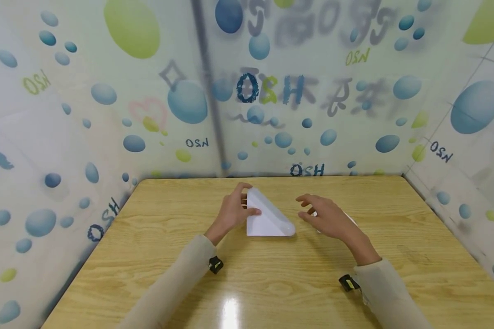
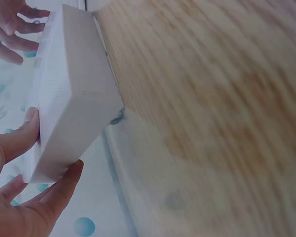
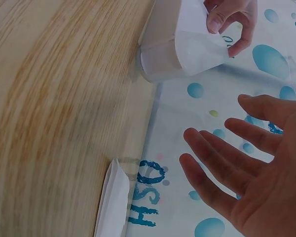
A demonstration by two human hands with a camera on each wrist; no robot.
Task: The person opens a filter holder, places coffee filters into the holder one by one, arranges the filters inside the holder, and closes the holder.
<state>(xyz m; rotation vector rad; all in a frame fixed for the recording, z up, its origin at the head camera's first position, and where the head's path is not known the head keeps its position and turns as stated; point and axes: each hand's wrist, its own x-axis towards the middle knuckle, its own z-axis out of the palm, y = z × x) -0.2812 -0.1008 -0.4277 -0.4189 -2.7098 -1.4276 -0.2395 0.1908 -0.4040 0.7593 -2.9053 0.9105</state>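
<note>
A white wedge-shaped box (image 1: 266, 225) with a rounded corner at its right end stands on the wooden table in the head view. My left hand (image 1: 229, 214) grips its left side, thumb across the front face and fingers behind. In the left wrist view, the box (image 2: 84, 118) shows a finely ribbed face and a smooth side. My right hand (image 1: 328, 216) hovers to the right of the box, apart from it, fingers spread and holding nothing. Partly hidden behind that hand lies a flat white folded piece (image 3: 114, 200), with thin layers along its edge in the right wrist view.
The wooden table (image 1: 271, 288) reaches back to a wall covering (image 1: 263, 137) printed with blue and green dots and letters. Similar patterned walls close in on the left and right. A small black device (image 1: 216, 264) sits at each wrist.
</note>
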